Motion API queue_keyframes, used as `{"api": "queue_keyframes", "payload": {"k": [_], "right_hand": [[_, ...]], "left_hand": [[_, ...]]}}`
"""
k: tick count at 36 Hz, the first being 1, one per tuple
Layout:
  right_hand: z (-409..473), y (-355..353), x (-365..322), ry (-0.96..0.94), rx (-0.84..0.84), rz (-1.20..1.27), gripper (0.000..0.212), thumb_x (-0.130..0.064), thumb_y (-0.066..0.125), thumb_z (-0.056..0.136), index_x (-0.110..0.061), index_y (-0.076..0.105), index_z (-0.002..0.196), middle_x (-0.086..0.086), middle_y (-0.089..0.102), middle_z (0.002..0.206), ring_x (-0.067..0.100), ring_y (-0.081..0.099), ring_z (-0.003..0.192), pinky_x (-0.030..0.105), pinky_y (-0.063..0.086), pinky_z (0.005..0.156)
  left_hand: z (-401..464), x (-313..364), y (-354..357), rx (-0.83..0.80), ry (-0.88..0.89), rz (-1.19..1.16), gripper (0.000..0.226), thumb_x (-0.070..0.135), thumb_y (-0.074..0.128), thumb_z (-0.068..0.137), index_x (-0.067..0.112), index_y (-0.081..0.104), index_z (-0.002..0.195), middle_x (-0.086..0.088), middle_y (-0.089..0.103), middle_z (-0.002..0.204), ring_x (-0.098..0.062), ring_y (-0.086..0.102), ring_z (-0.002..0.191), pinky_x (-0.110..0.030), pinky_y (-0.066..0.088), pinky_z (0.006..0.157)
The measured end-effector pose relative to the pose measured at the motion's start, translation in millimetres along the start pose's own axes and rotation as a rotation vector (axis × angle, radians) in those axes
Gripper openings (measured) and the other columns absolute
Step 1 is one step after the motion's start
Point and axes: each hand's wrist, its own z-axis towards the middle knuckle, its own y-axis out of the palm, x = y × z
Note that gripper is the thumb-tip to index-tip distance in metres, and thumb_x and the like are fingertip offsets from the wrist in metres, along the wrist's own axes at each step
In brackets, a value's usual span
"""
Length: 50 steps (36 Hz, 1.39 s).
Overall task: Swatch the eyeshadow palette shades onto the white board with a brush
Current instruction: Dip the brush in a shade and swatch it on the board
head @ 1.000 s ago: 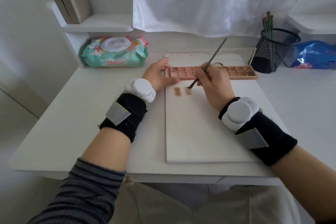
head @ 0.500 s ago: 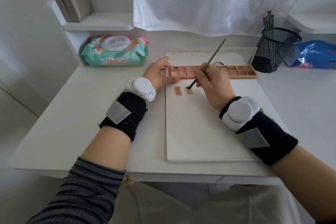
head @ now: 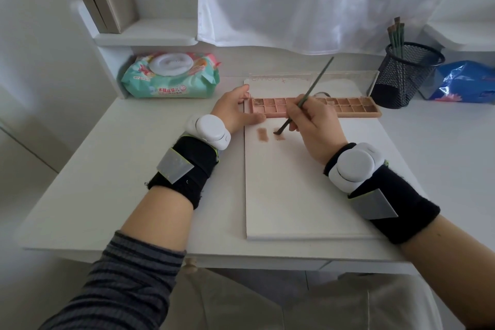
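Note:
A white board [head: 294,190] lies on the desk in front of me. Across its far end sits a long pink eyeshadow palette [head: 348,108] with its clear lid up. My right hand [head: 316,126] pinches a thin dark brush [head: 310,91]; the bristle tip touches the board on the second of two brownish swatches [head: 278,134], just right of the first swatch [head: 262,134]. My left hand [head: 235,112] holds the palette's left end, thumb behind it and fingers along its near edge.
A pack of wet wipes [head: 171,76] lies at the back left under a shelf. A black mesh cup [head: 404,75] with several brushes stands at the back right, next to a blue plastic bag [head: 466,83]. A white curtain hangs behind.
The brush tip has shifted slightly along the second swatch, stroking it. My left hand has stayed on the palette.

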Motion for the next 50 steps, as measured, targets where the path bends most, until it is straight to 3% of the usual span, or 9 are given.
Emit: {"api": "queue_keyframes", "payload": {"k": [6,11,14,20,23,31,38,41,50], "right_hand": [[-0.6,-1.3,0.2,0.004,0.039,0.007,0.027,-0.02,0.047,0.096,-0.015,0.051,0.07,-0.005,0.052,0.057,0.004,0.048,0.055,0.017,0.036,0.058],[-1.5,-2.3,-0.9,-0.029,0.091,0.055,0.024,-0.02,0.045,0.094,-0.012,0.052,0.073,-0.005,0.052,0.055,0.003,0.048,0.054,0.014,0.036,0.055],[-2.1,-1.2,-0.3,-0.023,0.034,0.019,0.025,-0.019,0.046,0.096,-0.015,0.051,0.072,-0.005,0.051,0.057,0.0,0.05,0.054,0.013,0.037,0.056],[0.4,0.6,1.3,-0.017,0.026,-0.044,0.017,-0.02,0.047,0.097,-0.015,0.054,0.082,-0.002,0.056,0.064,0.021,0.056,0.067,0.033,0.045,0.069],[1.1,0.2,2.0,-0.029,0.032,-0.047,0.016,-0.02,0.048,0.096,-0.016,0.054,0.082,-0.005,0.056,0.064,0.02,0.055,0.068,0.038,0.046,0.073],[-2.1,-1.7,-1.9,-0.032,0.043,0.065,0.023,-0.033,0.044,0.089,-0.025,0.049,0.067,-0.004,0.051,0.058,0.015,0.05,0.058,0.027,0.039,0.059],[0.1,-0.7,1.2,-0.022,0.034,-0.028,0.017,-0.02,0.047,0.096,-0.014,0.055,0.082,-0.001,0.055,0.065,0.018,0.056,0.067,0.038,0.047,0.073],[0.3,-1.8,0.7,-0.019,0.051,-0.014,0.017,-0.019,0.048,0.096,-0.016,0.054,0.081,-0.006,0.055,0.064,0.013,0.055,0.065,0.04,0.047,0.075],[-0.8,-2.2,1.8,-0.014,0.037,0.004,0.028,-0.024,0.047,0.096,-0.023,0.048,0.068,-0.004,0.051,0.058,0.006,0.046,0.055,0.015,0.035,0.055]], "left_hand": [[-0.7,1.3,0.2,0.004,0.008,0.014,0.106,0.051,0.076,0.048,0.01,0.041,0.139,-0.006,0.054,0.129,-0.016,0.05,0.121,-0.026,0.035,0.106],[3.2,-1.9,-0.3,0.011,-0.013,0.008,0.088,0.026,0.082,0.068,0.008,0.036,0.142,-0.007,0.05,0.132,-0.018,0.047,0.123,-0.022,0.032,0.103],[2.0,-0.5,0.2,0.009,0.001,0.018,0.093,0.038,0.081,0.06,0.011,0.04,0.14,-0.006,0.052,0.13,-0.016,0.048,0.123,-0.023,0.034,0.105],[1.5,0.5,1.8,0.023,0.009,0.007,0.098,0.046,0.078,0.054,0.01,0.043,0.138,-0.007,0.054,0.128,-0.016,0.05,0.12,-0.026,0.036,0.105],[3.7,-3.3,1.8,0.038,-0.024,-0.003,0.083,0.023,0.081,0.07,0.007,0.038,0.14,-0.005,0.051,0.128,-0.015,0.047,0.12,-0.022,0.033,0.102],[4.9,-3.6,1.5,0.034,-0.009,0.002,0.082,0.018,0.077,0.075,0.006,0.032,0.143,-0.006,0.048,0.134,-0.017,0.045,0.126,-0.02,0.031,0.102],[2.2,0.1,2.2,0.027,0.006,-0.016,0.094,0.037,0.079,0.059,0.008,0.039,0.14,-0.008,0.051,0.131,-0.019,0.048,0.123,-0.021,0.033,0.102],[2.7,-1.0,2.2,0.041,-0.011,-0.012,0.086,0.021,0.081,0.072,0.007,0.033,0.142,-0.007,0.049,0.133,-0.017,0.046,0.123,-0.02,0.031,0.101],[1.8,0.0,2.5,0.049,-0.007,0.001,0.084,0.022,0.079,0.074,0.007,0.033,0.142,-0.006,0.049,0.134,-0.017,0.045,0.124,-0.016,0.03,0.097]]}}
